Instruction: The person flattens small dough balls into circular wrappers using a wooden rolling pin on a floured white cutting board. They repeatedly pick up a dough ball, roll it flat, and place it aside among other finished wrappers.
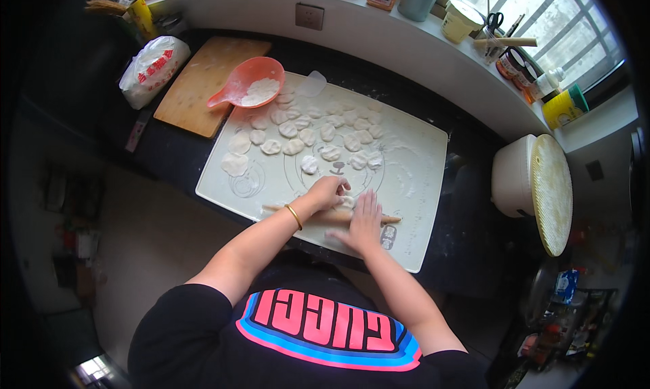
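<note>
A pale dough mat (421, 186) lies on the dark counter, dusted with flour. Near its front edge my left hand (329, 192), with a gold bangle at the wrist, pinches the edge of a small piece of dough (347, 202). My right hand (364, 220) rests flat, fingers extended, across a wooden rolling pin (330, 216), which lies just in front of the dough. Behind my hands several floured dough pieces (293, 146) are spread over the mat. Two flat dough rounds (234, 164) lie at its left side. A pink bowl (233, 84) with flour (261, 91) stands at the mat's back left corner.
A wooden cutting board (188, 99) lies left of the mat, beside a white plastic bag (155, 70) and a knife (137, 131). A translucent scraper (312, 84) is at the back edge. To the right stand a pale rice cooker (512, 173) and a round woven lid (552, 196).
</note>
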`<state>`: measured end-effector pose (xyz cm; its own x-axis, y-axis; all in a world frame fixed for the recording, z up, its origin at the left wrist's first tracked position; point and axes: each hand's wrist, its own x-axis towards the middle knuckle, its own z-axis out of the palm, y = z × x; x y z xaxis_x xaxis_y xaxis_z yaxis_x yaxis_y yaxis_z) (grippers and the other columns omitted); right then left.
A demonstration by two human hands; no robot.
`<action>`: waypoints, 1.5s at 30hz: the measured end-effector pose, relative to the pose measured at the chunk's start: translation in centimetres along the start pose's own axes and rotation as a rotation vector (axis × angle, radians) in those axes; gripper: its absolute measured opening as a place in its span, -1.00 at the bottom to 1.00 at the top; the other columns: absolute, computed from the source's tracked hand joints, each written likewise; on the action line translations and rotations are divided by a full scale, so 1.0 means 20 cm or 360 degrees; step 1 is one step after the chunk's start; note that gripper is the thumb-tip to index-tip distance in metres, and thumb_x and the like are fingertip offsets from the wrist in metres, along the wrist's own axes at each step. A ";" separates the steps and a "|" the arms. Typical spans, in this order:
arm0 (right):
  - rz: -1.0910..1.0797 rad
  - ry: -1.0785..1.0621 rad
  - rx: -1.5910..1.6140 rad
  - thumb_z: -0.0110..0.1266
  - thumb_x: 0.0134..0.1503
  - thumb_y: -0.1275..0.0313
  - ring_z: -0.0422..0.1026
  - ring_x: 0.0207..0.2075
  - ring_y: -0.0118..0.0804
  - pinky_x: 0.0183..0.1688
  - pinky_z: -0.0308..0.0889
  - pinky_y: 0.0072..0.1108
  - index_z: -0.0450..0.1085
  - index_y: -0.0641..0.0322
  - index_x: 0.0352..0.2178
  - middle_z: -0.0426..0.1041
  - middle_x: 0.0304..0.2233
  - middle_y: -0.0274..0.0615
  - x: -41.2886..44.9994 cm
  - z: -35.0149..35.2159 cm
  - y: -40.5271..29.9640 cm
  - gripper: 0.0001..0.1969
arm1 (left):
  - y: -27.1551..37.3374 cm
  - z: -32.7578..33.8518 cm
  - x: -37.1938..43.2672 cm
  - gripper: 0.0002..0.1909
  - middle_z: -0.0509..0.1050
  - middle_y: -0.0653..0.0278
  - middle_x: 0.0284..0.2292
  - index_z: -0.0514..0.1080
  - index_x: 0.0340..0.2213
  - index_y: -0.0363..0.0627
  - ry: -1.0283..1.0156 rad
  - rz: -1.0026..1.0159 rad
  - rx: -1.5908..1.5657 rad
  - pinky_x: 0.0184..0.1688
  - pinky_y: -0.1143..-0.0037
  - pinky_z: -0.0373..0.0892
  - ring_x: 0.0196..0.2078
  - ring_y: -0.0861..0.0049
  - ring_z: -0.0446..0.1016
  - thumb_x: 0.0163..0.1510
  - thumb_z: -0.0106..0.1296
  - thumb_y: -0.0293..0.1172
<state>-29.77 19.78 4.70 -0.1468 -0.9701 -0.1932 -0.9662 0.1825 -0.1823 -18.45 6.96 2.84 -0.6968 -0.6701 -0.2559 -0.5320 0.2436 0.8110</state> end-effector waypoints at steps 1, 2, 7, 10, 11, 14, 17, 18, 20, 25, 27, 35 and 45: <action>0.0059 0.0031 0.0076 0.10 -0.39 -0.33 -0.32 0.27 0.11 0.23 -0.32 -0.15 -0.24 0.60 0.13 -0.28 0.22 0.26 0.08 -0.01 0.00 0.34 | 0.01 0.00 0.00 -0.66 0.50 0.19 -0.49 0.46 -0.31 -0.19 -0.0014 0.0000 0.0022 -0.31 0.47 0.37 -0.40 0.38 0.47 -0.26 0.15 -0.53; 0.0063 0.0032 0.0074 0.10 -0.40 -0.34 -0.33 0.27 0.11 0.23 -0.32 -0.15 -0.25 0.60 0.13 -0.28 0.22 0.27 0.12 -0.01 0.02 0.34 | 0.00 0.01 0.02 -0.67 0.50 0.18 -0.47 0.47 -0.31 -0.19 -0.0018 0.0004 0.0062 -0.30 0.46 0.37 -0.39 0.36 0.48 -0.25 0.14 -0.52; 0.0059 -0.0090 0.0026 0.10 -0.42 -0.35 -0.37 0.27 0.13 0.23 -0.35 -0.14 -0.27 0.59 0.14 -0.31 0.22 0.27 0.00 -0.03 -0.03 0.37 | -0.05 0.02 0.06 -0.69 0.49 0.10 -0.49 0.47 -0.32 -0.20 -0.0089 0.0110 0.0177 -0.33 0.43 0.37 -0.43 0.31 0.47 -0.22 0.13 -0.47; 0.0018 -0.0056 0.0007 0.13 -0.43 -0.33 -0.39 0.27 0.12 0.23 -0.38 -0.13 -0.32 0.58 0.15 -0.35 0.22 0.27 -0.20 0.03 -0.03 0.39 | 0.07 0.04 0.04 -0.73 0.50 0.06 -0.47 0.49 -0.40 -0.19 -0.0328 0.0123 0.0454 -0.30 0.40 0.37 -0.37 0.25 0.48 -0.24 0.15 -0.39; 0.0011 -0.0032 0.0022 0.13 -0.44 -0.33 -0.40 0.27 0.12 0.23 -0.39 -0.13 -0.33 0.57 0.15 -0.35 0.22 0.27 -0.23 0.04 -0.03 0.39 | 0.10 0.05 0.03 -0.74 0.50 0.06 -0.46 0.49 -0.42 -0.19 -0.0445 0.0123 0.0551 -0.30 0.40 0.37 -0.36 0.24 0.48 -0.25 0.15 -0.38; 0.0067 -0.0001 0.0029 0.13 -0.43 -0.32 -0.43 0.27 0.12 0.23 -0.42 -0.11 -0.35 0.58 0.15 -0.36 0.22 0.28 -0.26 0.06 -0.06 0.39 | 0.07 0.09 0.05 -0.74 0.51 0.08 -0.48 0.49 -0.44 -0.20 -0.0301 0.0187 0.0368 -0.29 0.41 0.38 -0.37 0.24 0.49 -0.28 0.16 -0.37; 0.0078 0.0071 0.0022 0.13 -0.42 -0.32 -0.43 0.27 0.13 0.22 -0.42 -0.09 -0.34 0.59 0.14 -0.36 0.22 0.28 -0.28 0.09 -0.05 0.39 | 0.08 0.04 0.04 -0.75 0.51 0.04 -0.42 0.50 -0.43 -0.16 -0.0293 0.0055 0.0198 -0.24 0.39 0.39 -0.32 0.19 0.48 -0.26 0.16 -0.38; 0.0064 0.0103 0.0029 0.13 -0.42 -0.32 -0.43 0.27 0.14 0.22 -0.42 -0.09 -0.34 0.59 0.14 -0.35 0.22 0.28 -0.28 0.09 -0.06 0.38 | 0.06 0.04 0.03 -0.75 0.51 0.04 -0.42 0.51 -0.43 -0.16 -0.0273 0.0077 0.0219 -0.25 0.39 0.39 -0.32 0.20 0.49 -0.25 0.16 -0.38; 0.0140 0.0059 -0.0006 0.12 -0.42 -0.33 -0.42 0.27 0.13 0.22 -0.41 -0.08 -0.33 0.59 0.14 -0.34 0.21 0.28 -0.22 0.08 -0.08 0.38 | 0.01 0.05 0.03 -0.75 0.51 0.04 -0.43 0.52 -0.42 -0.16 -0.0228 0.0120 0.0257 -0.26 0.39 0.39 -0.33 0.21 0.49 -0.25 0.15 -0.38; 0.0312 0.0062 0.0049 0.09 -0.43 -0.36 -0.38 0.28 0.07 0.22 -0.40 -0.09 -0.31 0.58 0.15 -0.31 0.22 0.23 0.00 0.00 -0.09 0.38 | 0.01 0.05 0.05 -0.75 0.51 0.04 -0.43 0.52 -0.41 -0.17 -0.0206 0.0228 0.0215 -0.26 0.38 0.39 -0.34 0.22 0.49 -0.23 0.13 -0.38; 0.0308 0.0027 0.0053 0.08 -0.42 -0.36 -0.36 0.28 0.05 0.23 -0.40 -0.10 -0.31 0.56 0.15 -0.30 0.23 0.21 0.00 0.00 -0.09 0.38 | 0.03 0.03 0.06 -0.76 0.51 0.04 -0.42 0.51 -0.41 -0.18 -0.0222 0.0208 0.0247 -0.26 0.38 0.39 -0.35 0.21 0.49 -0.22 0.12 -0.39; 0.0142 0.0022 0.0093 0.13 -0.42 -0.32 -0.39 0.27 0.10 0.21 -0.42 -0.04 -0.26 0.55 0.14 -0.33 0.22 0.26 -0.32 0.09 -0.10 0.35 | 0.00 -0.01 -0.03 -0.68 0.50 0.00 -0.39 0.47 -0.35 -0.25 -0.0172 0.0006 0.0063 -0.27 0.41 0.38 -0.33 0.23 0.49 -0.22 0.10 -0.36; 0.0307 -0.0099 0.0122 0.08 -0.45 -0.38 -0.37 0.28 0.03 0.21 -0.42 -0.06 -0.27 0.53 0.16 -0.34 0.23 0.18 0.05 -0.02 -0.08 0.38 | -0.02 0.04 -0.03 -0.70 0.48 -0.06 -0.41 0.47 -0.34 -0.24 -0.0019 0.0126 0.0378 -0.24 0.33 0.37 -0.32 0.11 0.47 -0.18 0.08 -0.37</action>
<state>-28.50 18.42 5.25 -0.3116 -0.9049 -0.2901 -0.9022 0.3776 -0.2086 -18.17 7.88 2.26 -0.7457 -0.6343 -0.2040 -0.5727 0.4537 0.6827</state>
